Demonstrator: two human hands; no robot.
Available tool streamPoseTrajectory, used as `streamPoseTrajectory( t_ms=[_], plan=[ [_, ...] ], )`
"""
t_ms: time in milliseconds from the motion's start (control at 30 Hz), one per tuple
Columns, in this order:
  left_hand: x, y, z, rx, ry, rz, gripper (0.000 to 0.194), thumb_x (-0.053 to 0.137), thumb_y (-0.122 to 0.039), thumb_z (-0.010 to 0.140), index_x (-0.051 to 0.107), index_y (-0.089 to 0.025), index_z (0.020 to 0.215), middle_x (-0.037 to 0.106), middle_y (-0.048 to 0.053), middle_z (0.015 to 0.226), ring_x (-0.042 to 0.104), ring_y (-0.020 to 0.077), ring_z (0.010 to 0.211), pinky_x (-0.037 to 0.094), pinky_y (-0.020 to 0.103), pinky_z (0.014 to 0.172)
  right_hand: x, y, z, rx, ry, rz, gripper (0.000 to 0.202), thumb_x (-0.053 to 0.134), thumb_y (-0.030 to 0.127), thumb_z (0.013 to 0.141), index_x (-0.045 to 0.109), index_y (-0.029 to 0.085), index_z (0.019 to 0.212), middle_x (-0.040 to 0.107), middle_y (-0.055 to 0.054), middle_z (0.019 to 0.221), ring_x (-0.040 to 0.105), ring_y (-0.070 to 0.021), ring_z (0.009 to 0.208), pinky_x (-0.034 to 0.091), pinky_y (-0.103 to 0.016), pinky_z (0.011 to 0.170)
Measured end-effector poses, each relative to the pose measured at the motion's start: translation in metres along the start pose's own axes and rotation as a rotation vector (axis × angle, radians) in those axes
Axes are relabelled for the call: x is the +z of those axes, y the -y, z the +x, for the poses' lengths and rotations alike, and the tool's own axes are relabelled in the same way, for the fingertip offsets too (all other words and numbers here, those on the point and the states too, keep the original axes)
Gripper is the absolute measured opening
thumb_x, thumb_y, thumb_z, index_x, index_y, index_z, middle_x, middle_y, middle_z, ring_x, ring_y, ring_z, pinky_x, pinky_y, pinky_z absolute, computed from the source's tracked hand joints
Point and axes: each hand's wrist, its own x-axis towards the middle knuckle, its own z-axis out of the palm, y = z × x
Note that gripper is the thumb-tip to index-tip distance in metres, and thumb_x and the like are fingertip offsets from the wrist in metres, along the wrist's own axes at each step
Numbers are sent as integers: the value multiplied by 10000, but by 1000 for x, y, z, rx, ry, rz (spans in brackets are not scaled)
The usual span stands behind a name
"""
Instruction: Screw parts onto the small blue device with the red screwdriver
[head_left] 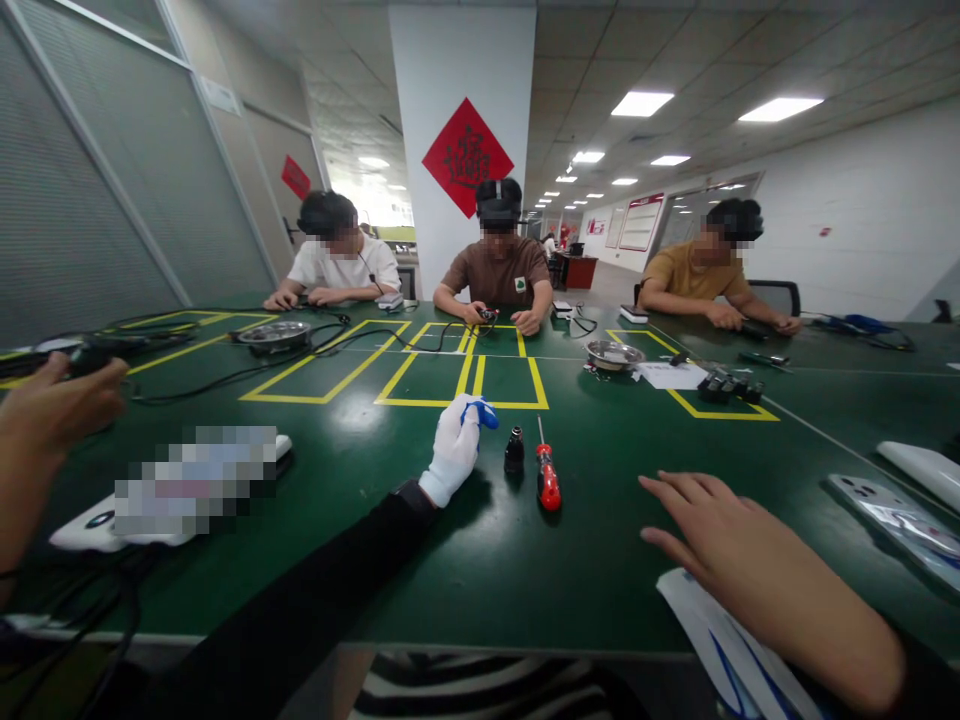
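Note:
My left hand point(452, 452), in a white glove with blue-coated fingers, hovers over the green table with its fingers curled together. Whatever lies inside them, if anything, is hidden. Just right of it a small black piece with a metal tip point(514, 452) stands on the table. Beside that lies a screwdriver point(549, 478) with a red and black handle, its shaft pointing away from me. My right hand point(720, 530) is bare, palm down with fingers stretched out, above the table's right part. Under its wrist is a flat white item with blue markings point(724, 640).
Yellow tape point(461, 404) marks rectangles on the table. Metal bowls point(615, 355) and black clips point(727, 385) lie farther off. A white device point(90, 530) and cables are left; a phone point(900, 525) is right. Three people sit opposite; another person's hand point(67, 405) is at left.

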Motion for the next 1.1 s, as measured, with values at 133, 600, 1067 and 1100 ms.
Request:
streamPoseTrajectory(
  t_ms=[133,600,1067,1100],
  plan=[
    [4,-8,-6,56,24,-97,407,254,-346,956,520,-186,692,572,33,717,586,162,782,462,324,866,-30,58,62,-256,-143,314,224,481,247,894,600,243,1083,655,-60,1050,602,-220,953,482,-374,826],
    [-1,-4,-7,15,-41,-71,336,286,-371,945,482,-190,740,517,11,714,504,133,653,420,250,623,32,97,149,-328,-255,1004,122,594,207,824,628,162,933,644,-28,839,587,-127,729,458,-253,670],
    [-2,6,-6,98,88,91,293,321,-312,913,487,-195,702,522,22,673,506,152,627,428,278,614,37,88,149,-516,-308,383,122,473,256,905,562,176,926,626,-37,842,567,-151,734,374,-255,670],
    [-1,6,-6,105,90,85,284,332,-307,913,511,-192,724,540,27,693,520,155,646,441,282,635,37,86,149,-526,-326,336,136,460,259,910,564,173,919,626,-42,840,569,-154,737,370,-258,671]
  ],
)
